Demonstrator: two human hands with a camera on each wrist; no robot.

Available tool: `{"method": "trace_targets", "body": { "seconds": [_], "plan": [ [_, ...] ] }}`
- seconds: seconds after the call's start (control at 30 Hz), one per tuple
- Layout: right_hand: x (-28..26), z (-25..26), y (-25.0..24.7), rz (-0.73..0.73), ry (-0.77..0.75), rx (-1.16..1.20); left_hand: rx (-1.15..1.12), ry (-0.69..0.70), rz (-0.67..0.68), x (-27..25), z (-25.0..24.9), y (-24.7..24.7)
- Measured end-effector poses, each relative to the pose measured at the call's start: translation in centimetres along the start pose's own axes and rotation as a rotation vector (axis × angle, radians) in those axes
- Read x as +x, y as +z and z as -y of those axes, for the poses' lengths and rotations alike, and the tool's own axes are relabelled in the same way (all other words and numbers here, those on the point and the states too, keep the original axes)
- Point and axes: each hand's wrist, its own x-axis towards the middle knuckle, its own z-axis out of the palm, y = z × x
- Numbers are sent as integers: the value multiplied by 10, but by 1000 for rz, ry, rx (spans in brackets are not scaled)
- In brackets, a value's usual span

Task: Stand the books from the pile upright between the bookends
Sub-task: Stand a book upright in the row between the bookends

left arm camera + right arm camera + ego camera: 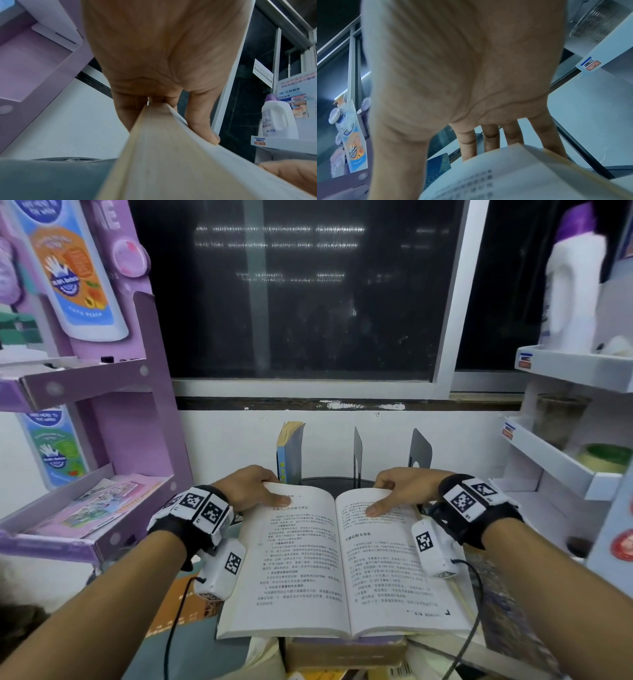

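An open book [337,563] with printed white pages lies spread in front of me, above a pile of books [346,652]. My left hand [255,487] grips its left half at the top edge, thumb on the page, fingers behind; the left wrist view shows the page block [163,155] pinched. My right hand [400,491] grips the right half the same way, fingers [469,144] curled behind the pages [505,175]. Behind, one blue book [291,450] stands upright at the wall. Two dark metal bookends [357,453] [420,448] stand to its right on a dark round surface.
A purple display shelf [102,440] with leaflets stands at the left. White shelves [565,460] with a detergent bottle [572,292] and a green bowl stand at the right. A dark window [301,292] fills the wall behind. Cables hang from both wrists.
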Motion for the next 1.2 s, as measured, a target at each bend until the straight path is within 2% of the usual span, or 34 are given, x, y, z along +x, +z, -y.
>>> {"method": "trace_targets", "body": {
  "seconds": [0.33, 0.5, 0.73, 0.87, 1.03, 1.2],
  "plan": [
    [-14, 6, -25, -72, -78, 76, -280, 81, -84, -12, -15, -18],
    [-26, 21, -49, -129, -170, -5, -390, 170, -137, -21, -30, -35],
    [-47, 45, -74, -314, -238, -82, -469, 316, -327, -28, -46, -57],
    [-43, 50, -72, -476, -229, -85, -568, 329, -453, -27, -41, -55],
    [-43, 40, -64, -664, -250, 65, -728, 320, -543, -25, -26, -41],
    [-48, 28, -59, -692, -277, 317, -940, 259, -575, -23, -10, -34]
  ]
}}
